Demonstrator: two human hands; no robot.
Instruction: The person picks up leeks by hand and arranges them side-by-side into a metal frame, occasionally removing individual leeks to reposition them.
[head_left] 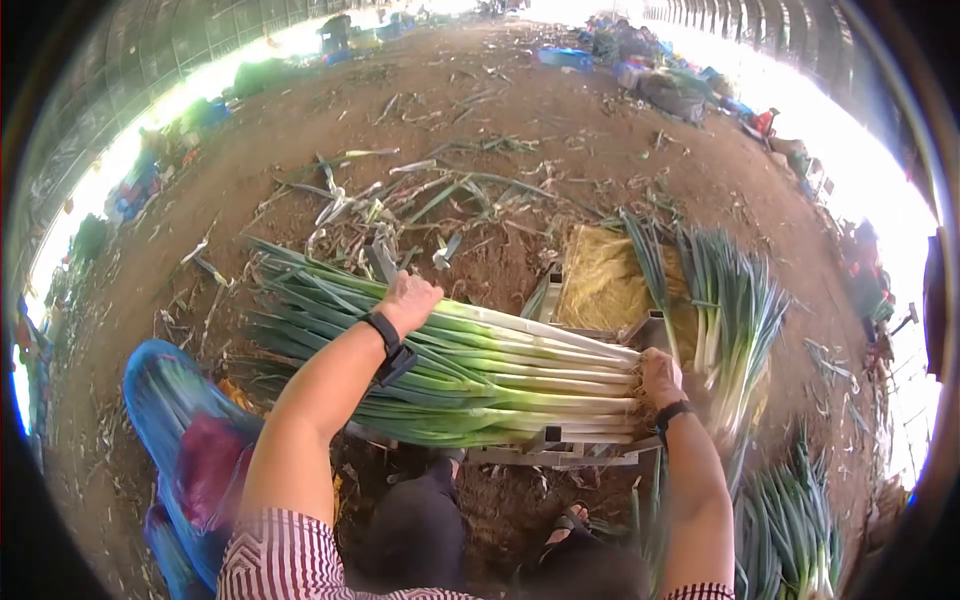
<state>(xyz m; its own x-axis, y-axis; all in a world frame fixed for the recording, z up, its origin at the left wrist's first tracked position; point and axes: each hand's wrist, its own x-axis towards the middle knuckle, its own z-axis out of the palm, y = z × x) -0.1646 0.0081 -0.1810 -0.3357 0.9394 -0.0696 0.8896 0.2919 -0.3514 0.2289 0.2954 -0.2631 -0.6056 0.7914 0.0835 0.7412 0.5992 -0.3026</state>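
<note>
A wide row of long leeks (480, 370) lies side by side across a metal frame (570, 457), green leaves to the left and white root ends to the right. My left hand (410, 300) is closed on the far edge of the row, where green turns to white, beside an upright metal post (380, 262). At the right end, my right hand (661, 378) is closed round the root end of a leek on the far side; its fingertips are partly hidden. Both wrists carry dark bands.
Beyond the frame, to the right, is a yellow sack (598, 285) beside a bundle of leeks (730, 300). More leeks (795, 525) lie at lower right. A blue bag (175, 400) stands at left. Loose leek trimmings (440, 190) litter the dirt floor (400, 75).
</note>
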